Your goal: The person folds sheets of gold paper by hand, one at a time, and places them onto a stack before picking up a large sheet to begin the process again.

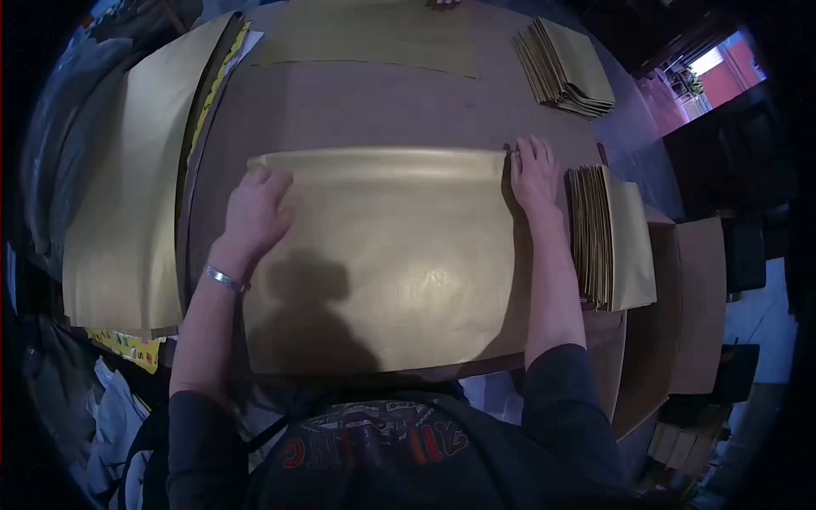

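A large sheet of gold-brown paper point(391, 255) lies in front of me on the table. Its far edge is bent over into a raised, rounded fold that catches the light. At the far left corner, my left hand point(255, 208) has its fingers curled over the paper's edge. My right hand point(535, 174) is at the far right corner, fingers close together, with the thumb side against the fold. The undersides of both hands are hidden. A shadow falls across the near left part of the sheet.
A tall pile of flat gold paper point(136, 178) stands at the left. Folded paper stacks are on the right point(625, 238) and far right point(574, 64). Another sheet point(365, 38) lies across the table, near another person's hand point(444, 4). An open cardboard box point(697, 306) stands right.
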Available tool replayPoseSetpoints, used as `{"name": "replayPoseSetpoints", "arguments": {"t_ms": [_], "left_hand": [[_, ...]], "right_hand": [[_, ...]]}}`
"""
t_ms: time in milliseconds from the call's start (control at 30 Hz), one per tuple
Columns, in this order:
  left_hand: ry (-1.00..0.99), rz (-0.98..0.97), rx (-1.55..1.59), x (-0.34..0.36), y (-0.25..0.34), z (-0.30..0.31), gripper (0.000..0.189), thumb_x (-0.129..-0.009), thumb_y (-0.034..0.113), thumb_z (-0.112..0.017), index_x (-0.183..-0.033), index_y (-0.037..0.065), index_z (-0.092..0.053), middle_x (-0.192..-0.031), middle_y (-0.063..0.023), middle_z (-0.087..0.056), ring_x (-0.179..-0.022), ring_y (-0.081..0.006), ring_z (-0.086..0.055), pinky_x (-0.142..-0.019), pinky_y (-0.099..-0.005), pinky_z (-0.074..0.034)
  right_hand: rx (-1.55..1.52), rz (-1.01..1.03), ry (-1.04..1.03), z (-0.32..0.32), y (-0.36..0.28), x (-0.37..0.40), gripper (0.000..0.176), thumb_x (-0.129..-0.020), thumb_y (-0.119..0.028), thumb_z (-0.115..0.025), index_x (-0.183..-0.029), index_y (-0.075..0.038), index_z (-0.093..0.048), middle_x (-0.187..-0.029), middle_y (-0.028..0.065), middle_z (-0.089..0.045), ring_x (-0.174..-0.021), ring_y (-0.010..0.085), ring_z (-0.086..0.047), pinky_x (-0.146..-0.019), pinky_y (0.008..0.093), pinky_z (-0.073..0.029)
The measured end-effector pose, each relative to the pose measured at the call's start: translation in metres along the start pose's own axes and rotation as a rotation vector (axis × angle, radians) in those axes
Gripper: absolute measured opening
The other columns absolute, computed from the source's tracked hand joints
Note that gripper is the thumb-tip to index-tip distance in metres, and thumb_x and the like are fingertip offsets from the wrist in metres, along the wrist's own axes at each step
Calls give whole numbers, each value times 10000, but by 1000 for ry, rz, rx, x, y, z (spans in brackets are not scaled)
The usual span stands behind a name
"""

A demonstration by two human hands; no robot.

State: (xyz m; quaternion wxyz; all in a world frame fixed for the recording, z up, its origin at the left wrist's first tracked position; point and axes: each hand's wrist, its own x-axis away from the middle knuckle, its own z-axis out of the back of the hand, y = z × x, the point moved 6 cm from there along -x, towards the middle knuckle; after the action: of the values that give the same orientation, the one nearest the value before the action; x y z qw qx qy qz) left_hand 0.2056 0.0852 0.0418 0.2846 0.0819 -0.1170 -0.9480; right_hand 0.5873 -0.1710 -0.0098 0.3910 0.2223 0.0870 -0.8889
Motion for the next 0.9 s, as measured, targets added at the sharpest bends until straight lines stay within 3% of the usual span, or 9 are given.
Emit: {"name": "replayPoseSetpoints", "arguments": {"t_ms": [33, 167, 200, 300, 467, 567, 633, 733, 900], "left_hand": [[42, -111, 31, -6, 16, -10, 422, -734, 145, -665, -1149, 92, -608, -1124, -117, -592, -1070, -342, -549, -867, -435, -480], [75, -279, 162, -15, 65, -54, 395, -778, 202, -684, -1153, 100, -612, -1241, -149, -551, -1164, -350, -509, -977, -460, -418], [119, -307, 155, -15, 65, -65, 387, -795, 234, -688, -1149, 94, -615, -1258, -161, -538, -1206, -351, -485, -1012, -463, -387], [290, -380, 102, -12, 68, -71, 377, -787, 225, -700, -1128, 85, -620, -1239, -161, -543, -1193, -346, -494, -996, -456, -401], [348, -329, 161, -10, 69, -60, 340, -763, 190, -712, -1075, 81, -632, -1207, -156, -556, -1151, -338, -512, -959, -446, -423], [336, -310, 178, -10, 69, -62, 308, -753, 179, -713, -1036, 81, -641, -1180, -144, -567, -1112, -331, -525, -924, -444, -435], [316, -292, 199, -9, 67, -64, 291, -753, 177, -711, -1020, 80, -644, -1168, -138, -571, -1096, -327, -530, -908, -444, -438], [315, -288, 178, -8, 69, -63, 268, -758, 173, -707, -1002, 79, -645, -1151, -126, -576, -1073, -317, -537, -895, -441, -438], [320, -271, 183, -7, 69, -62, 249, -773, 176, -700, -996, 81, -649, -1135, -106, -584, -1066, -304, -541, -902, -428, -435]], "right_hand": [[-114, 5, -21, 2, -2, 1, 383, -964, -300, -503, -1272, -79, -554, -1317, 165, -512, -1289, 385, -405, -1049, 508, -362], [-412, -525, -112, -14, 58, -9, 410, -936, -292, -513, -1279, -72, -555, -1257, 180, -591, -1174, 357, -544, -1015, 453, -410], [-480, -577, -131, -5, 59, -16, 449, -872, -330, -577, -1209, -35, -603, -1138, 197, -654, -1067, 361, -613, -953, 437, -459], [-661, -560, -418, -33, 63, -39, 475, -805, -366, -631, -1117, -8, -651, -1043, 193, -687, -1014, 357, -646, -902, 423, -491], [-401, -512, -488, -18, 51, -46, 436, -786, -342, -655, -1057, -1, -677, -976, 189, -702, -921, 331, -678, -854, 403, -514], [-489, -504, -484, -27, 59, -44, 415, -798, -294, -669, -1096, -5, -653, -894, 162, -701, -867, 308, -680, -761, 395, -542], [-895, -705, -546, -30, 57, -37, 483, -813, -247, -691, -1222, -18, -572, -930, 113, -681, -755, 201, -652, -589, 337, -545], [-821, -756, -684, -25, 57, -31, 485, -823, -215, -678, -1262, -58, -543, -899, 84, -669, -727, 175, -628, -547, 319, -520], [-556, -576, -470, -34, 62, -31, 374, -811, -176, -652, -1163, -54, -627, -950, 122, -687, -867, 235, -650, -715, 365, -540]]}}
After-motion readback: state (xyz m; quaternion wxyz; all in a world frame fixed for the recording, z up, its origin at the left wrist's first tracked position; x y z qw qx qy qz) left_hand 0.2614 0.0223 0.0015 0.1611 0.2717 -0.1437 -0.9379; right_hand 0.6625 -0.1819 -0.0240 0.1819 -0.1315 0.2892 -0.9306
